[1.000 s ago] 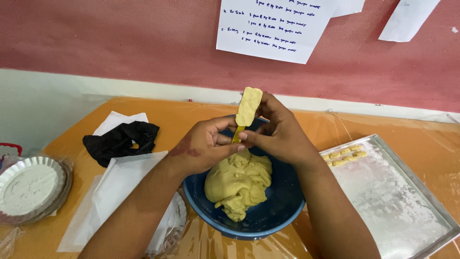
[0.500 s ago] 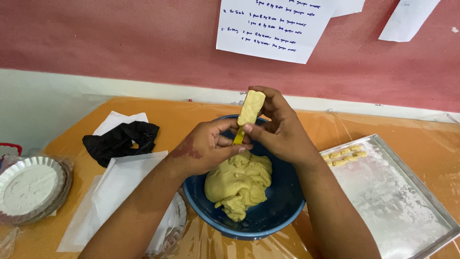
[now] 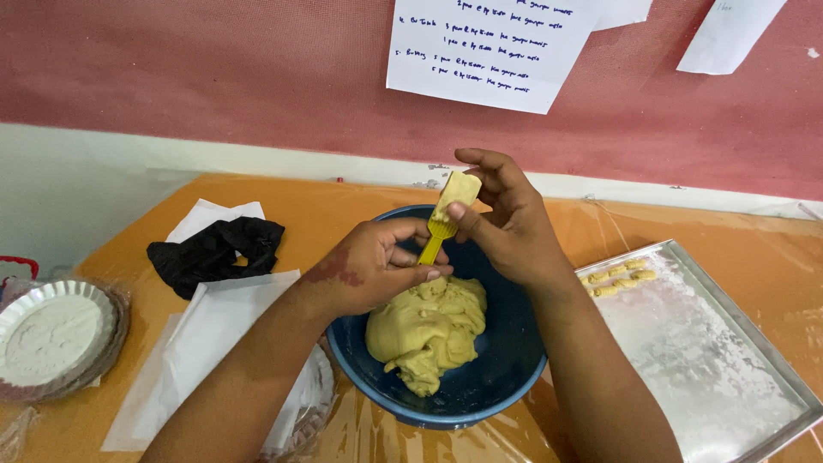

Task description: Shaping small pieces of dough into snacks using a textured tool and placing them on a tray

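The left hand (image 3: 369, 270) is gripping the narrow handle of a small yellow comb-like mould (image 3: 437, 231), its fingers curled closed around the lower end. The right hand (image 3: 506, 227) is closing on the upper end, the thumb pressing a flat piece of dough (image 3: 459, 189) against the mould's ribbed face while the other fingers are cupping it from behind. So both hands are occupied with the same tool, neither one spread wide.

The mould's long axis is running diagonally, from the left hand at its lower end up and away toward the right hand's fingertips, tilting slightly to the right. The pressed dough is sitting at the far, upper end, so the right hand is the nearer one to it; the left hand is only touching the handle.

Directly beneath both hands the big lump of dough (image 3: 426, 330) is lying in a blue bowl (image 3: 506, 377), closer under the left hand. Off to the right of the right hand, a floured metal tray (image 3: 720, 369) is carrying a few shaped dough pieces (image 3: 617, 279) at its far corner. Left of the left hand, on the table (image 3: 317, 206), a black cloth (image 3: 210, 253) is lying on white paper (image 3: 214, 334), with a foil dish of flour (image 3: 51, 334) farther out.
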